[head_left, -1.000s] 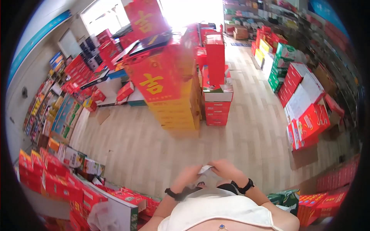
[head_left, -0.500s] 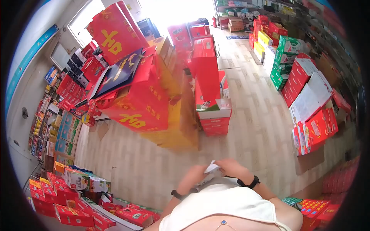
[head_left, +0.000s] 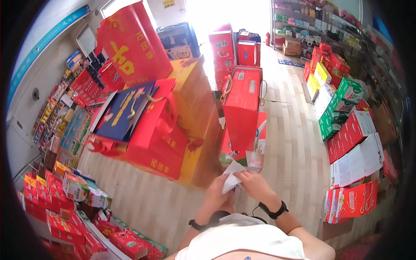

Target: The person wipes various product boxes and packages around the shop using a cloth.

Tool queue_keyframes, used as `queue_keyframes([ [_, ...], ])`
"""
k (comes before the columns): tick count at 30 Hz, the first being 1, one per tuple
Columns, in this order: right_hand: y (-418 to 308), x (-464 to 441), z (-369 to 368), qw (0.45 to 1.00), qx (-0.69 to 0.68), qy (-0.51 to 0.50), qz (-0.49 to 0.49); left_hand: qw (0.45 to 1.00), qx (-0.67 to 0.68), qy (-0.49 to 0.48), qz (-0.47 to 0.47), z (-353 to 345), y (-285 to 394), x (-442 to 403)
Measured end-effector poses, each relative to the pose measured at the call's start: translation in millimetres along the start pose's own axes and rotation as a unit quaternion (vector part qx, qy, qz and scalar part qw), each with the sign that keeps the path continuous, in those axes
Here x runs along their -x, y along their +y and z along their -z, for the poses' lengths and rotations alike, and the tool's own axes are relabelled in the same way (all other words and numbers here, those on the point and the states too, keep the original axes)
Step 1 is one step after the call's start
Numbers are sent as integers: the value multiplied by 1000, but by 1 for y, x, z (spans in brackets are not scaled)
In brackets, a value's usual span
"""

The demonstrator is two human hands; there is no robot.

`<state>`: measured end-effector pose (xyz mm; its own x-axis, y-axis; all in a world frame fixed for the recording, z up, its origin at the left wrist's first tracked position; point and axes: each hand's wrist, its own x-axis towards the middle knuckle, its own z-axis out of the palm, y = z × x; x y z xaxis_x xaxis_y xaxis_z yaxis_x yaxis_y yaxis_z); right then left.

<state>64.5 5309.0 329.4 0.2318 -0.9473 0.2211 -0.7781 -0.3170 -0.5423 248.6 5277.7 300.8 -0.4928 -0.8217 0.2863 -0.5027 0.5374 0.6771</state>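
A folded white cloth or tissue (head_left: pixel 233 174) is held between both hands in front of my body. My left hand (head_left: pixel 218 193) grips its left edge with curled fingers. On the other side, my right hand (head_left: pixel 256 185) pinches its upper right part. A dark band circles each wrist. Just beyond the hands stand a tall red box (head_left: pixel 242 108) with cord handles and, to its left, red gift bags (head_left: pixel 156 149) on a yellow stack, with a dark blue bag (head_left: pixel 125 112) lying on top.
Stacked green cartons (head_left: pixel 346 93) and red boxes (head_left: pixel 351 134) line the right side. Several red packages (head_left: pixel 65 225) fill the lower left. Shelves (head_left: pixel 299 21) stand at the back right. Wooden-look floor (head_left: pixel 290 173) runs between the stacks.
The view has moved closer to the central stacks, which now appear larger and nearer my hands. My hands have risen slightly in view, and more of the white piece shows between them.
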Motion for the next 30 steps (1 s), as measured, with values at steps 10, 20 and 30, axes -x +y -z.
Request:
queue_keyframes([
  [10,16,-85,75,982,10,178,64,953,-62,169,-243,56,3,-154],
  [20,84,-138,97,972,17,234,11,958,-100,-67,-260,34,7,-265],
  [30,152,-174,121,988,-33,149,-24,985,-69,-35,-151,-12,8,-302],
])
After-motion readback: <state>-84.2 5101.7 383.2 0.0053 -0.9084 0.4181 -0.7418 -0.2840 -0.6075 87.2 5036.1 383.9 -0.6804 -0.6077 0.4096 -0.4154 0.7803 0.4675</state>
